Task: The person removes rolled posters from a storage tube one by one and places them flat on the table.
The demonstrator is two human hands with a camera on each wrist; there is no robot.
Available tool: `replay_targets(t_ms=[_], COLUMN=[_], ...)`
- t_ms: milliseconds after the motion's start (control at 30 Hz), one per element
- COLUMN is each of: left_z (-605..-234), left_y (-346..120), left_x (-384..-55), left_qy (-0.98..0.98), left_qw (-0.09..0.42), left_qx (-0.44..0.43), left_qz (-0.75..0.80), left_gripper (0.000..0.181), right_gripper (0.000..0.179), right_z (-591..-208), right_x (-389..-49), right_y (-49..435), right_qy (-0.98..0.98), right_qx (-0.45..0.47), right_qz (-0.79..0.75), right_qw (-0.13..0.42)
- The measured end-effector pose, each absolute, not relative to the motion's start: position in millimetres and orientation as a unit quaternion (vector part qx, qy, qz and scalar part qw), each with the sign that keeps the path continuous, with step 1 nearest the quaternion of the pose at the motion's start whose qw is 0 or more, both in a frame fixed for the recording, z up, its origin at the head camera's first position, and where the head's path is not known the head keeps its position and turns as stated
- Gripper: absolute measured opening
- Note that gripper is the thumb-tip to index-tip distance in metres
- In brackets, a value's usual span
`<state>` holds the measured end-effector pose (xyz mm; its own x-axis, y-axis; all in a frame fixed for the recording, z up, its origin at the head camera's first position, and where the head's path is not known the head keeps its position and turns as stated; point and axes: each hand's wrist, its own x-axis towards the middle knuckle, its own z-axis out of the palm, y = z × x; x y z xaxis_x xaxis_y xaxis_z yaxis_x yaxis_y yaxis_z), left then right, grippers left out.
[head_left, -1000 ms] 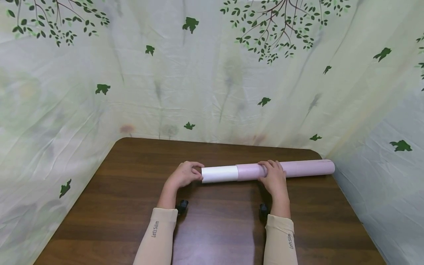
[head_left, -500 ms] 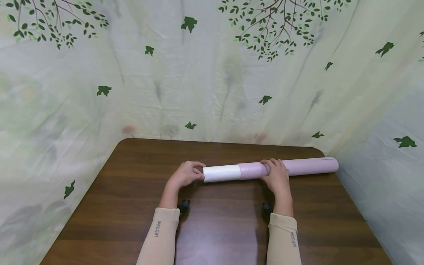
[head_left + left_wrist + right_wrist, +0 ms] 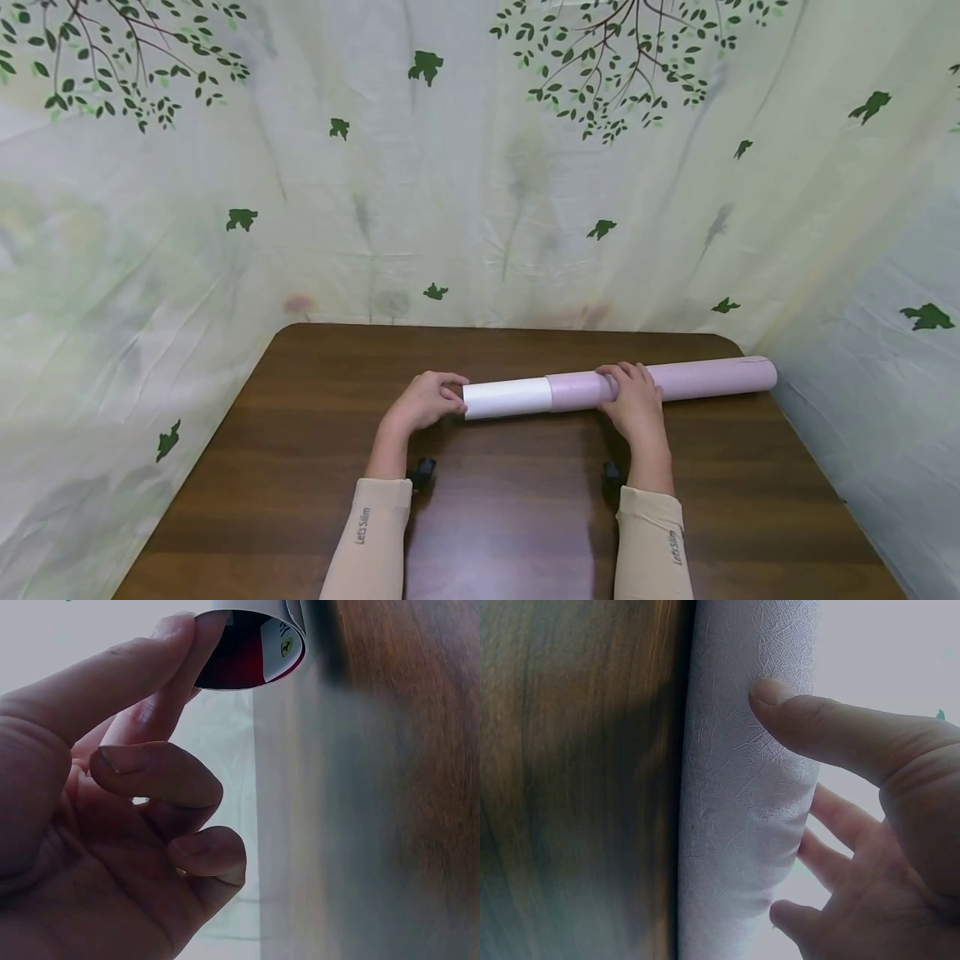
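Note:
A long roll lies across the far part of the brown table in the head view. Its left part is a white paper roll (image 3: 507,398), which sticks out of a pink textured paper roll (image 3: 708,379). At the white end my left hand (image 3: 423,402) pinches the edge with thumb and forefinger; the other fingers curl below. Dark and red print with a small yellow horse badge (image 3: 287,647) shows inside the opening in the left wrist view. Farther right, my right hand (image 3: 633,404) grips the pink roll from above, its thumb (image 3: 776,694) on the near side and fingers around the far side.
The wooden table (image 3: 517,517) has rounded far corners. The pink roll's right end reaches past its right edge. A pale curtain (image 3: 480,183) printed with leaves and branches hangs behind and on both sides. Small black devices (image 3: 423,472) sit at both wrists.
The head view has shifted slightly, so table, roll and hands appear a little farther right. Both hands keep their places on the roll.

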<state>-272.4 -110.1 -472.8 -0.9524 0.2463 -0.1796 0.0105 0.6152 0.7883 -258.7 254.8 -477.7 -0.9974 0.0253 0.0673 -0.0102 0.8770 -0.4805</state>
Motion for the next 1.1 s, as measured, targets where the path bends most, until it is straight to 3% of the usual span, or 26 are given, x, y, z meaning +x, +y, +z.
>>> replay_targets(t_ms=[1100], left_z=[-474], left_y=[-131], left_x=[-271], left_qy=[0.885], left_qw=[0.136], left_qx=[0.077], left_qz=[0.438], left_gripper=[0.048], right_gripper=[0.052], right_z=[-479], right_x=[-258], right_y=[258], right_qy=[-0.966], right_qx=[-0.016], right_qz=[0.256], right_qw=[0.041])
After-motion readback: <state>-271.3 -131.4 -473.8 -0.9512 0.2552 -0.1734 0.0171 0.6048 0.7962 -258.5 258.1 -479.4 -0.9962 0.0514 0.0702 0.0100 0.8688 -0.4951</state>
